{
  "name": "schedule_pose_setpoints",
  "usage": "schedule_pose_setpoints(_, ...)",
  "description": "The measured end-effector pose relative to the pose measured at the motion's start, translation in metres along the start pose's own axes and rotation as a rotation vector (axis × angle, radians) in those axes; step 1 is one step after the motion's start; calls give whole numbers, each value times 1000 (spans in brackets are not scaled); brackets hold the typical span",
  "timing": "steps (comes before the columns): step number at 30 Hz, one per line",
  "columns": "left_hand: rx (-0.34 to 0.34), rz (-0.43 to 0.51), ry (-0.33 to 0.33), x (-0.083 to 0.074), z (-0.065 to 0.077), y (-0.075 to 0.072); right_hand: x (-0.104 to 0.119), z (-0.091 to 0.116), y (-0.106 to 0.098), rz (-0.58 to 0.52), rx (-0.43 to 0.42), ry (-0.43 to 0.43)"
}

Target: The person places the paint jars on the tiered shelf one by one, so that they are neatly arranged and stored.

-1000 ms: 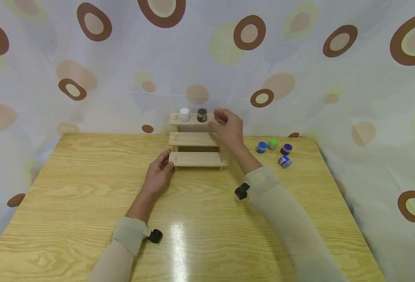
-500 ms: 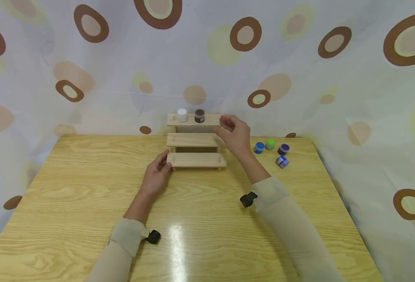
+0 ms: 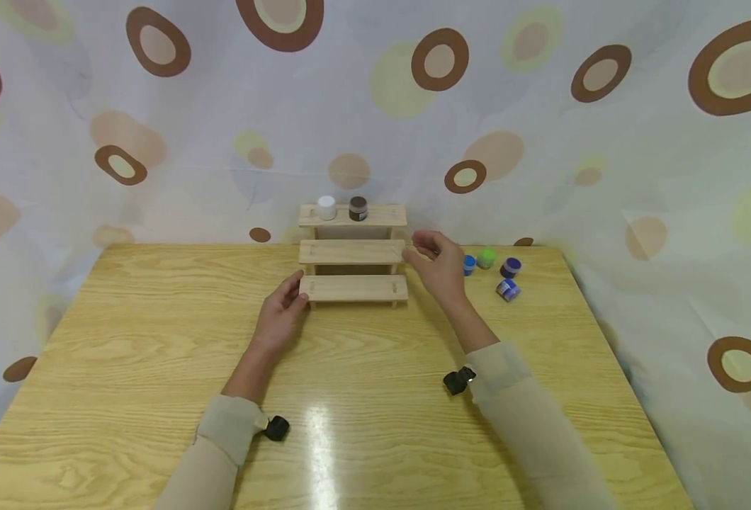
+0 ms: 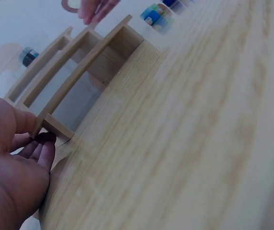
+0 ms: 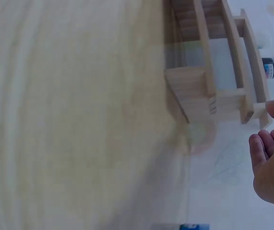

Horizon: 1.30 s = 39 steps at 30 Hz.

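A three-tier wooden display stand [image 3: 353,288] stands near the back of the table. On its top shelf are a white jar [image 3: 326,207] and, to the right, a dark brown paint jar [image 3: 358,209]. My left hand [image 3: 278,319] grips the left end of the lowest shelf, thumb and fingers around its edge in the left wrist view. Just off the stand's right side, my right hand [image 3: 441,270] is in the air with loosely bent fingers and nothing in them. The right wrist view has its fingers [image 5: 257,148] close by the shelf ends.
Right of the right hand, a blue jar [image 3: 469,265], a green jar [image 3: 487,258] and a purple jar [image 3: 511,268] stand upright. A blue-violet jar [image 3: 508,289] lies tipped in front of them. A patterned cloth [image 3: 375,106] hangs right behind the table [image 3: 363,397].
My right hand has drawn back from the top shelf, moving right and down toward the loose jars. The left hand keeps its hold on the stand.
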<state>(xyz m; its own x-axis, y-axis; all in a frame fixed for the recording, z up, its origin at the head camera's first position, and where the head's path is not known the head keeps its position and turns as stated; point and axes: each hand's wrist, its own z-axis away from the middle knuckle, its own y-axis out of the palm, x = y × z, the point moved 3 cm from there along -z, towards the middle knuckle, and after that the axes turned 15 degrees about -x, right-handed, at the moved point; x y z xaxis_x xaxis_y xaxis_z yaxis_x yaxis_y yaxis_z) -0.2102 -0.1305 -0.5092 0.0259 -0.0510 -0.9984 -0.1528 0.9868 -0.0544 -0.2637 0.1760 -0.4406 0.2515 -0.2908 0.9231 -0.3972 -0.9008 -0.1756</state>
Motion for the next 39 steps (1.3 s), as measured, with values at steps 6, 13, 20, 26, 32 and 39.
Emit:
schedule_pose_setpoints(6,5,8,-1,0,1,-1,-10,14,-19,26,-37,39)
schedule_pose_setpoints(13,10,16,-8,0,-1,-4,9,23,-33,48,-46,57)
schedule_pose_setpoints(20,24,15,-9,-1,0,-5,-27,17,-46,42,-79,142)
schedule_pose_setpoints(26,25,15,-4,1,-1,-4,-46,19,-56,88,-117,180)
schedule_pose_setpoints(32,25,18,1,1,-1,-4,-61,21,-66,52,-173,290)
schedule_pose_setpoints(39,21,27,-8,0,-1,-4,-76,19,-80,35,-260,361)
